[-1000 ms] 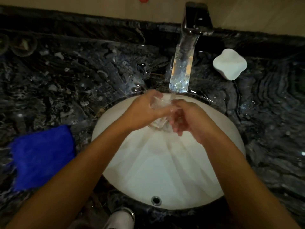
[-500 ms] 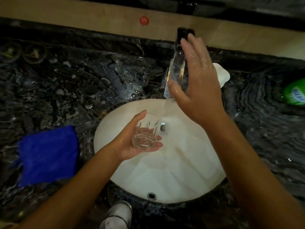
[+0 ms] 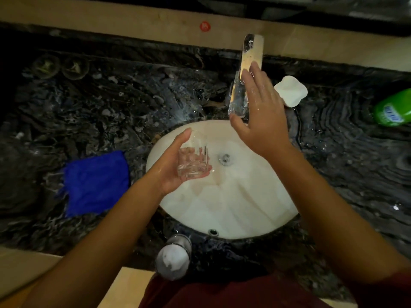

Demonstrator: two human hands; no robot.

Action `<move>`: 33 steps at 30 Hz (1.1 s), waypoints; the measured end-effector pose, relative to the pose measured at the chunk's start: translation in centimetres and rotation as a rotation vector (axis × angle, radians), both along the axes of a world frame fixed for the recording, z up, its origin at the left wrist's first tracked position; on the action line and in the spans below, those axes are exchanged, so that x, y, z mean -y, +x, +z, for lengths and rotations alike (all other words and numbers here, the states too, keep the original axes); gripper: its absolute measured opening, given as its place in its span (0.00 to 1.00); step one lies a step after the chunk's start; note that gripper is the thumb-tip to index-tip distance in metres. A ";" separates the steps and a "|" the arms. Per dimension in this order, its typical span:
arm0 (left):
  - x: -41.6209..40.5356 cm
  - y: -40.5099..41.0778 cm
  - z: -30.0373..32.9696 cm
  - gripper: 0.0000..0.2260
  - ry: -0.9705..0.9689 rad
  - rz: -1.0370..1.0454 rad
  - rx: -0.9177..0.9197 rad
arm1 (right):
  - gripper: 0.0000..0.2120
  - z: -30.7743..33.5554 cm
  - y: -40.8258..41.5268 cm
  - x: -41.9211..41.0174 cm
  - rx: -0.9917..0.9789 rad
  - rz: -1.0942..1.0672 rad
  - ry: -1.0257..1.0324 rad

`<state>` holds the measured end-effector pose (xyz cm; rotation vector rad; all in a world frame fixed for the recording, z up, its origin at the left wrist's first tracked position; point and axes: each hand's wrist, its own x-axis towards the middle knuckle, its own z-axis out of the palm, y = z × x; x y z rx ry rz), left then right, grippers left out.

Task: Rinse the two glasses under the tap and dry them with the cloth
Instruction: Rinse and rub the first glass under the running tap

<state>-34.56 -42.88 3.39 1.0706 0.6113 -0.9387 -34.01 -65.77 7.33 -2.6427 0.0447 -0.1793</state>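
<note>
Two faint round glass rims (image 3: pixel 60 66) are being seen at the far left of the dark marble table (image 3: pixel 111 112); what they are cannot be told. A blue cloth (image 3: pixel 96 183) is lying flat on the table, just left of the white sink basin (image 3: pixel 233 207) and apart from both hands. A clear glass tumbler (image 3: pixel 193 158) is being held over the left part of the basin by the left hand (image 3: pixel 178 165), the thumb lying along its far side and the fingers (image 3: pixel 206 168) curling under its base. The drain (image 3: pixel 225 159) is being seen just right of the tumbler. The right hand (image 3: pixel 261 116) is being held with fingers straight, lying against the chrome tap (image 3: pixel 249 61), gripping nothing. A white soap dish (image 3: pixel 291 91) is sitting just right of that hand, and a green bottle (image 3: pixel 393 108) is lying at the right edge.
</note>
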 end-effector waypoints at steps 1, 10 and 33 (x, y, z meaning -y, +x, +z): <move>-0.3 -0.1 0.3 0.35 0.015 0.011 0.077 | 0.37 0.1 -0.1 -0.2 -0.007 -0.007 0.001; -4.3 1.3 5.2 0.27 0.315 -0.056 0.876 | 0.37 2.0 -1.5 -1.2 -0.084 -0.029 -0.025; -13.1 -11.6 7.7 0.38 0.788 0.029 1.047 | 0.39 3.3 -1.7 -2.3 -0.211 -0.053 -0.061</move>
